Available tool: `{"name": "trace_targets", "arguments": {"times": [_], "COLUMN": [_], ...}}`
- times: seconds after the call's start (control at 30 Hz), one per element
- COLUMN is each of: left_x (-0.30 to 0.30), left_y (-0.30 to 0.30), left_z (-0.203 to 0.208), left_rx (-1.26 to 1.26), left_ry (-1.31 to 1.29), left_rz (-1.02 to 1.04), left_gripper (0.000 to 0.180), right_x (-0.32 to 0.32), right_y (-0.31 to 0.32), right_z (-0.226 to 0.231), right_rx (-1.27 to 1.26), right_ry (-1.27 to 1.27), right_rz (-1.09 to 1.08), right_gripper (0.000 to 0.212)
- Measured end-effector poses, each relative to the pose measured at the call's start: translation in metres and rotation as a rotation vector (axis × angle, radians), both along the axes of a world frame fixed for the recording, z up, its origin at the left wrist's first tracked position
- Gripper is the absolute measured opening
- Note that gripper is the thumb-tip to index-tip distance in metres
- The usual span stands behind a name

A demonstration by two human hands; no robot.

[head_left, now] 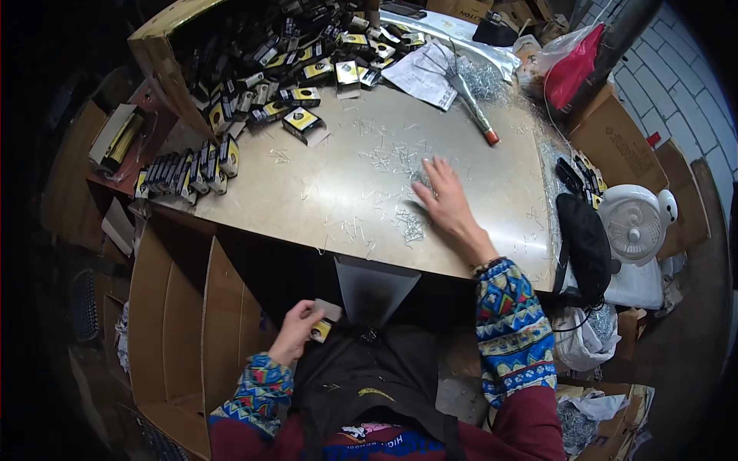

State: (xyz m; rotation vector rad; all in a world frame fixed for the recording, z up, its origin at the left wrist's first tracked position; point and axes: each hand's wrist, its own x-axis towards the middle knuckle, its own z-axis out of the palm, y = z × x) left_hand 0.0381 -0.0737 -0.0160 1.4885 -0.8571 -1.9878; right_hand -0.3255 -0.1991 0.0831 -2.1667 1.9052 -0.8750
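Observation:
In my left hand (pixel 290 332), held low over my lap below the table edge, is a small black, yellow and white cardboard box (pixel 322 329) with a pale flap up. The fingers are closed round its side; its inside is hidden from me. My right hand (pixel 446 198) lies over the metal tabletop (pixel 323 154), fingers stretched out and apart, at the edge of a scatter of small shiny wire clips (pixel 388 159). Another little cluster of clips (pixel 410 225) lies just left of its wrist. Whether any clip sits under the palm is hidden.
A heap of small boxes (pixel 304 73) fills the back left, and a row of them (pixel 188 170) stands at the left edge. A wire-tined hand rake (pixel 473 107) lies near a paper sheet (pixel 421 74). To the right is a white fan (pixel 632 223); cardboard cartons (pixel 181 307) stand lower left.

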Motion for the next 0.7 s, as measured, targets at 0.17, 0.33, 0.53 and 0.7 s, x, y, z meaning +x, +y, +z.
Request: {"name": "trace_targets", "arguments": {"times": [0.17, 0.33, 0.53, 0.7], "left_x": [-0.047, -0.064, -0.061, -0.066], "left_y": [0.031, 0.039, 0.045, 0.057], "left_z": [-0.016, 0.01, 0.007, 0.017], "left_rx": [-0.19, 0.08, 0.123, -0.065], "left_ry": [-0.06, 0.223, 0.289, 0.216], "left_rz": [-0.173, -0.074, 0.054, -0.028], "left_gripper": [0.019, 0.024, 0.033, 0.052], "right_x": [0.06, 0.1, 0.101, 0.084], "right_y": [0.036, 0.093, 0.137, 0.14], "right_z": [-0.01, -0.003, 0.056, 0.05], "right_rx": [0.029, 0.047, 0.216, 0.311], "right_ry": [0.107, 0.12, -0.073, -0.374], "right_rz": [0.006, 0.074, 0.242, 0.293], "right_gripper": [0.049, 0.049, 0.043, 0.032]}}
